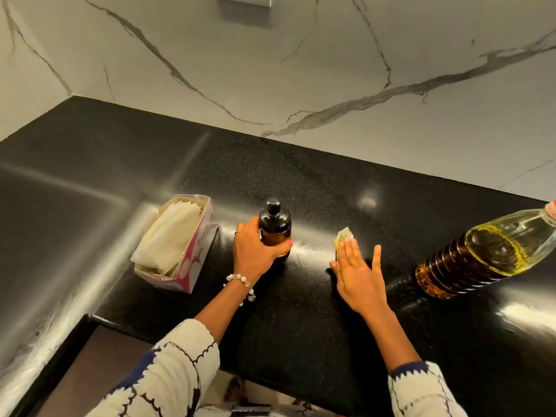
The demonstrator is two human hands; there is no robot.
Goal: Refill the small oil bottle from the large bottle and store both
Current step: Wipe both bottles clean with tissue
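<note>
A small amber oil bottle (275,227) with a black cap stands upright on the black countertop (301,311). My left hand (255,251) grips its lower body. My right hand (358,269) lies flat with straight fingers, pressing a small oil-stained tissue (343,236) onto the counter to the right of the small bottle. The large clear oil bottle (487,251), partly filled with yellow oil, stands at the far right, apart from both hands; its cap end runs out of the frame.
An open tissue box (192,260) with white tissues sits left of the small bottle. A marble-patterned wall (301,70) backs the counter. The counter's front edge runs along the bottom, with a dark recess at lower left.
</note>
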